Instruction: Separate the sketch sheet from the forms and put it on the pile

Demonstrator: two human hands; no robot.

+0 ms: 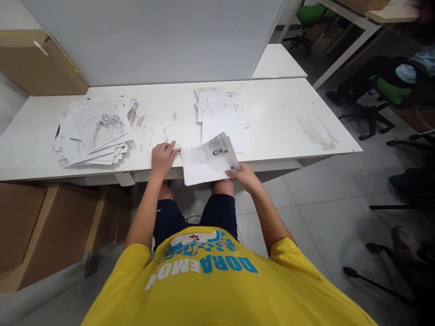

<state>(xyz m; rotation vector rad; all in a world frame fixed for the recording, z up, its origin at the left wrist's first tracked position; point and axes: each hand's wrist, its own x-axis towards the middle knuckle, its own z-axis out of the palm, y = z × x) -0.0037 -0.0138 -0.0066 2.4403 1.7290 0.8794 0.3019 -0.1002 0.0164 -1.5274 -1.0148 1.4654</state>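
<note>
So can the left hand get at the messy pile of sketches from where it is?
Probably yes. The left hand rests on the table edge, just right of the pile of sketches, with only bare tabletop between them. The right hand holds the papers.

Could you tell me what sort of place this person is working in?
Probably an office or workroom: a white desk against a partition, paper stacks on it, swivel chairs and cardboard boxes around. The right hand holds some sheets at the desk edge; the left hand rests beside them.
</note>
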